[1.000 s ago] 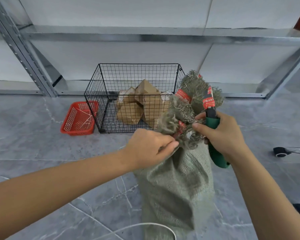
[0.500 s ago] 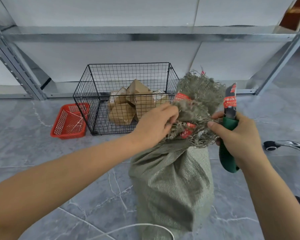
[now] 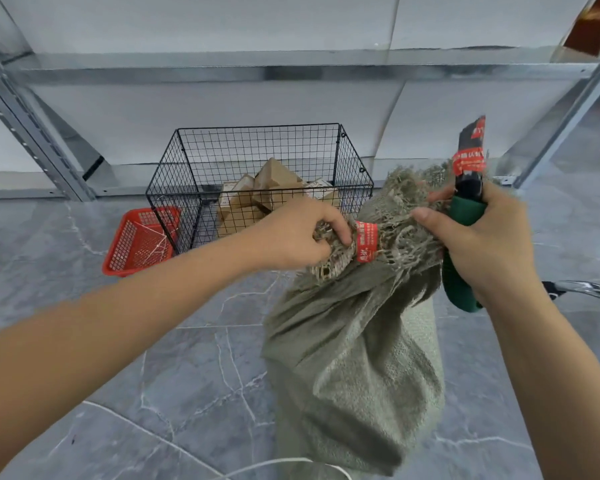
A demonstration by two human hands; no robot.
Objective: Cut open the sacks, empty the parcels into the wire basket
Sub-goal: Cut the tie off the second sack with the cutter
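A grey-green woven sack (image 3: 357,368) stands on the floor in front of me, its frayed mouth bunched and wrapped with a red tape band (image 3: 367,241). My left hand (image 3: 302,233) grips the frayed edge just left of the band. My right hand (image 3: 478,244) holds a green-handled cutter (image 3: 463,216) upright, its dark blade end wrapped in red tape, and its thumb presses the sack's fringe. Behind the sack stands the black wire basket (image 3: 191,164) with several brown cardboard parcels (image 3: 257,199) inside.
A small red plastic basket (image 3: 136,240) lies left of the wire basket. Grey metal shelving (image 3: 291,69) runs along the back, with slanted uprights at both sides. A chair's wheeled leg (image 3: 582,289) is at the right, and a white cord (image 3: 274,465) lies near the sack's base.
My left hand has shifted its grip along the sack's mouth, pulling the fringe leftward so the red band shows. My right hand with the cutter has moved right and up.
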